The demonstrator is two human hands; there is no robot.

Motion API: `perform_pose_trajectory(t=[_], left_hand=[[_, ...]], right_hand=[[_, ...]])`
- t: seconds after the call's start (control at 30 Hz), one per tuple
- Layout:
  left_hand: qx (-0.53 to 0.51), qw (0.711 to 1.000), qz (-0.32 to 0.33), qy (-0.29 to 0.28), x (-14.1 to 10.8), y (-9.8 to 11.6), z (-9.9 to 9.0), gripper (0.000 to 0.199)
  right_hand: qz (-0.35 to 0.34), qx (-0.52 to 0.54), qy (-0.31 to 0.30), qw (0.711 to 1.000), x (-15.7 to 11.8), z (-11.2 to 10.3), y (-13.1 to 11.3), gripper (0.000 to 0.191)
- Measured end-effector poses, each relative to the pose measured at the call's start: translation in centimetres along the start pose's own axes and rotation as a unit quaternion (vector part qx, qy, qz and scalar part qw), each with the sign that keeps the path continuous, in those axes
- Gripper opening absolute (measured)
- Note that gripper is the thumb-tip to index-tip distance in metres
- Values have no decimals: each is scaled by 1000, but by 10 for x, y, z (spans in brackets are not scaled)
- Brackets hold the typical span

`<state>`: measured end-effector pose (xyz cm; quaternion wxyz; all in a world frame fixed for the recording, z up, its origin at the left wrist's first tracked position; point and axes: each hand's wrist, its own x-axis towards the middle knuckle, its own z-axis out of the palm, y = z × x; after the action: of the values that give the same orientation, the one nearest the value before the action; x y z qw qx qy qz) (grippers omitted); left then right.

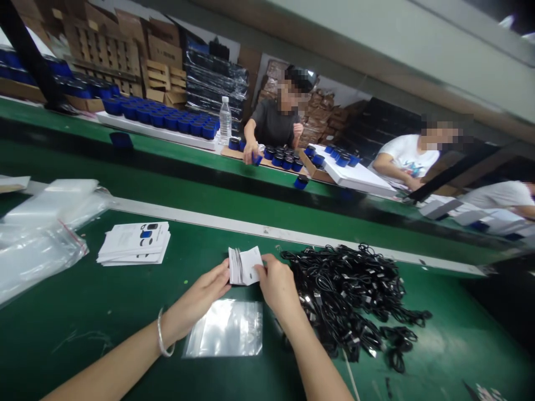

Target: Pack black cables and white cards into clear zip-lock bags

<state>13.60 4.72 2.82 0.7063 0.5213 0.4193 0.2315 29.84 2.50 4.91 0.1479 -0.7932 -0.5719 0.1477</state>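
Observation:
Between my two hands is a small stack of white leaflets [247, 266], fanned at its left side. My left hand [211, 283], a silver bangle on its wrist, presses the left edge of the stack with its fingers together. On the other side, my right hand [278, 281] pinches the right edge between thumb and fingers. A clear plastic bag [228, 328] lies flat on the green table just below the leaflets. Beside my right hand spreads a large heap of black cables [343, 295]. To the left rests a pile of printed white sheets [134, 243].
Clear plastic bags [45, 234] lie at the far left. A white rail [200, 221] crosses the table. Beyond it, a green conveyor carries a blue, black-topped container [301, 181]. Across from me, co-workers [273, 120] sit near trays of blue containers [159, 117] and a water bottle [225, 120].

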Motion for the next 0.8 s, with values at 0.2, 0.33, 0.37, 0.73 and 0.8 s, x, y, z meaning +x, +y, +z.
perform_pose_trajectory(t=[0.2,0.33,0.37,0.73,0.8], left_hand=[[63,998,20,15,0,-2,-2,66],[150,987,38,32,6,-7,-5,83],[175,983,47,40,8,-8,-5,86],[356,926,113,55,18,-6,-6,56],[390,913,93,76,8,-7,-14,62]], right_hand=[[-23,-74,-42,996,-10,14,-9,24],[-22,-88,-32,995,-18,13,-5,36],[-28,-86,-29,995,-20,12,-3,34],[-133,-16,-15,991,-64,11,21,25],[-167,0,-9,986,-72,13,27,26]])
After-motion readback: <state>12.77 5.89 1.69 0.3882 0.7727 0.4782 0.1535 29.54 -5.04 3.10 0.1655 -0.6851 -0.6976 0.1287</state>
